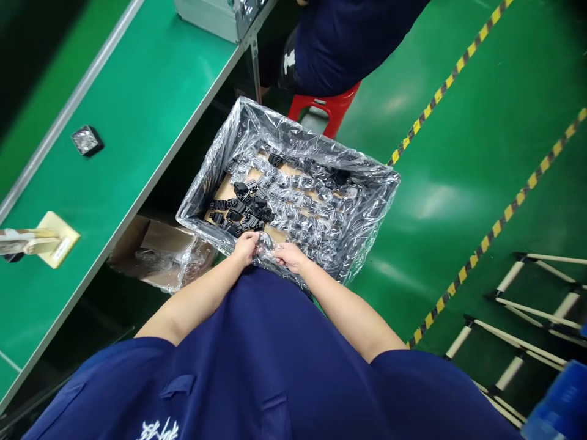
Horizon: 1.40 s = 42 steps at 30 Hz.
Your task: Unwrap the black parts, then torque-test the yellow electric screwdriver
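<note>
A small film-wrapped piece [265,242] is pinched between the left hand [246,247] and right hand [288,254] at the near edge of the plastic-lined box [367,201] of black parts [243,208]; the white shirt lettering [158,431] cannot be read.

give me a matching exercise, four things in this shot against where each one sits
1 small black plastic parts
2 red plastic stool
3 small square black block with shiny top
4 yellow-and-black striped tape

a laid in lines along the green floor
b on the green table
c in the plastic-lined cardboard box
d under a seated person in dark blue

Pairs: 1-c, 2-d, 3-b, 4-a
</note>
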{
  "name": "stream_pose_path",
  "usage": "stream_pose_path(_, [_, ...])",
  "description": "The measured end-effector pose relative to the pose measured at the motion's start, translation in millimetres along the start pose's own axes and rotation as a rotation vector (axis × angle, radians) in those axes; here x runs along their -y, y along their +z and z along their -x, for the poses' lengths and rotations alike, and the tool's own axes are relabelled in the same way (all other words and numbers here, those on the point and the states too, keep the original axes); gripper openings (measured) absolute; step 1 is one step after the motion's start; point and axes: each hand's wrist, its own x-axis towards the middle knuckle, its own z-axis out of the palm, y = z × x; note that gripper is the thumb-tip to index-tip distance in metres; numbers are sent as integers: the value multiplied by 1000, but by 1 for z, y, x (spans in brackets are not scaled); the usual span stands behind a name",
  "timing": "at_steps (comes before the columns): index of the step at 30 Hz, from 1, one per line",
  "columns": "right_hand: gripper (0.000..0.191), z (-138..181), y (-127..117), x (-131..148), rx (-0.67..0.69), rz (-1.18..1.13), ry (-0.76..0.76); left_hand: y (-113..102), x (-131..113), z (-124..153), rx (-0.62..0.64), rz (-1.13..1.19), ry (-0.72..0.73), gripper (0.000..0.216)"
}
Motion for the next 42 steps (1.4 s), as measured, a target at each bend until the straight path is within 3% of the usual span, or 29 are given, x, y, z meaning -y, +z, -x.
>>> stream_pose_path(3, [13,6,10,-11,-161,111,-208,0,3,5,75,-34,-123,41])
stream_pose_path(5, [14,10,12,-15,-97,242,-319,2,7,8,142,-69,-180,36])
stream_pose_path(8, [14,10,7,-11,84,363,-294,4,15,9,96,-100,-134,24])
stream_pose_path(9, [17,7,3,-8,52,371,-269,4,17,8,64,-108,-107,21])
stream_pose_path(12, [32,-9,-9,4,-239,453,-320,2,17,6,21,-132,-23,12])
stream_pose_path(14, [49,-19,-13,12,-303,492,-354,0,14,7,20,-136,23,10])
stream_pose_path(15, [53,-23,-13,15,-246,460,-309,0,13,8,24,-130,39,11])
stream_pose_path(18, [48,-25,-10,19,90,198,-10,-1,10,10,59,-97,79,24])
stream_pose_path(20, [39,-24,-6,17,160,73,64,-4,11,9,80,-126,162,35])
stream_pose_path(23, [22,-23,-3,10,-50,98,-55,-13,14,5,-10,-312,282,49])
stream_pose_path(26, [12,-26,-6,5,-189,199,-114,-23,15,3,-101,-425,244,23])
stream_pose_path(32, [28,-33,-18,10,-408,433,-212,-24,12,7,-55,-332,246,33])
stream_pose_path(35, [33,-32,-14,17,-281,405,-219,-22,8,6,-9,-203,164,38])
stream_pose_path(39, [42,-26,-1,22,139,6,-57,-23,1,8,32,-47,97,35])
stream_pose_path(40, [44,-24,3,22,176,-76,-59,-23,-1,9,36,-13,83,34])
stream_pose_path(42, [44,-24,11,19,95,-155,-134,-22,-3,11,40,35,54,33])
